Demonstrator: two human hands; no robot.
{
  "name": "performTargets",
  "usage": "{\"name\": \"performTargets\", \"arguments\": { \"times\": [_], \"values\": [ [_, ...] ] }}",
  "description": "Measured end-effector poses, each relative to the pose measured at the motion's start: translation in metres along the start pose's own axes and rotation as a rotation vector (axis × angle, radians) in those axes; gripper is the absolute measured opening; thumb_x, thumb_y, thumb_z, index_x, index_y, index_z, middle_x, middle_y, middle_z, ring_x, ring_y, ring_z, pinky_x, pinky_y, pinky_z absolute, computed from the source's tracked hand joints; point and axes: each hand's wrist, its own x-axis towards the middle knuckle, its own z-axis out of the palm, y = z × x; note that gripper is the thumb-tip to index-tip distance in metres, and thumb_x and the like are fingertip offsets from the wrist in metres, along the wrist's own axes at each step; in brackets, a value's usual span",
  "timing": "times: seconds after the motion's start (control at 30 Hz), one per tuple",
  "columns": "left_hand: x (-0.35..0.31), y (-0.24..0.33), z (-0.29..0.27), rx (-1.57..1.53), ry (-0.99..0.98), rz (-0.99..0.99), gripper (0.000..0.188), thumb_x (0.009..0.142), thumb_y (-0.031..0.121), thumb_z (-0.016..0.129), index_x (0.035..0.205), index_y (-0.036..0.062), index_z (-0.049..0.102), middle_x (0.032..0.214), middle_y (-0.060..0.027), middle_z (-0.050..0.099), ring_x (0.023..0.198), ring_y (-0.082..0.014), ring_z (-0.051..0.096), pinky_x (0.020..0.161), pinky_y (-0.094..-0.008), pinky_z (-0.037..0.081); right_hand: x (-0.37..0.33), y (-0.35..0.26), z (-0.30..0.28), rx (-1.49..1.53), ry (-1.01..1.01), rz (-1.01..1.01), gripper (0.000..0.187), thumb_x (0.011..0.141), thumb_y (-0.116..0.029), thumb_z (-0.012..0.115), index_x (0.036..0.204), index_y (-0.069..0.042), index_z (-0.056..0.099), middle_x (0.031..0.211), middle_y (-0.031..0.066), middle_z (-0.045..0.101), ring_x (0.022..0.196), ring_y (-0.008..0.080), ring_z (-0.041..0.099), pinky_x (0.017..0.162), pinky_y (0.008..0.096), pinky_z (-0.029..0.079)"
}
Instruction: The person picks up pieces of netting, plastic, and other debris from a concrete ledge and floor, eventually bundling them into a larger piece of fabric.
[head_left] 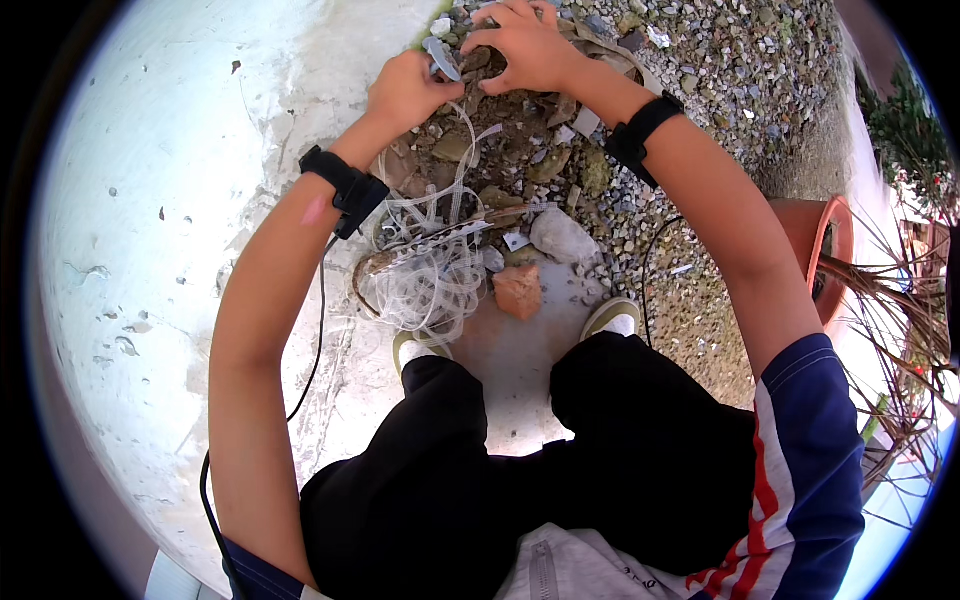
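At the far edge of the concrete, my left hand (408,92) is closed on a grey-blue flat piece (441,59); its exact kind I cannot make out. To its right, my right hand (527,50) reaches over the stones with its fingers curved and apart, and nothing shows between them. Beneath and between both hands lies a heap of soil and stones (455,148). A tangle of clear plastic strapping (430,285) runs from near my left hand down toward my feet.
Nearer my shoes lie an orange brick chunk (517,291) and a pale rock (563,236). Loose gravel (740,85) spreads to the right. A terracotta pot (800,230) with a spiky plant stands beyond my right arm. Pale concrete (150,250) covers the left side. Black cables trail from both wristbands.
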Motion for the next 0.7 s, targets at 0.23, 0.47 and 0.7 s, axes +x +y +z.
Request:
{"name": "performTargets", "arguments": {
  "times": [0.23, 0.47, 0.7],
  "values": [
    [0.015, 0.020, -0.035, -0.025, -0.069, 0.112, 0.037, 0.069, 0.032, 0.076, 0.066, -0.0021, 0.063, 0.054, -0.0103, 0.058, 0.051, -0.0213, 0.057, 0.053, -0.0358, 0.046, 0.005, 0.013, -0.014, 0.077, 0.064, -0.047, 0.034, 0.069, -0.035, 0.080, 0.100, -0.029, 0.069, 0.128, 0.0001, 0.050, 0.125, 0.0244, 0.037, 0.098, 0.0499, 0.022],
    [0.039, 0.040, -0.038, -0.084, -0.079, 0.238, 0.024, 0.080, 0.021, 0.074, 0.085, -0.0017, 0.067, 0.066, -0.0002, 0.062, 0.063, -0.0075, 0.051, 0.060, -0.0277, 0.044, -0.006, 0.047, -0.038, 0.128, 0.242, -0.070, 0.023, 0.069, -0.031, 0.078, 0.090, -0.026, 0.069, 0.120, -0.0018, 0.053, 0.121, 0.0221, 0.041, 0.099, 0.0498, 0.021],
    [0.065, 0.122, -0.044, 0.019, 0.068, 0.411, 0.031, 0.079, 0.028, 0.074, 0.087, -0.0011, 0.068, 0.065, -0.0064, 0.063, 0.058, -0.0119, 0.053, 0.059, -0.0303, 0.045, -0.035, 0.086, -0.105, 0.219, 0.501, -0.015, 0.021, 0.063, -0.018, 0.075, 0.082, -0.015, 0.065, 0.107, 0.0075, 0.056, 0.102, 0.0285, 0.048, 0.089, 0.0463, 0.029]
  ]
}}
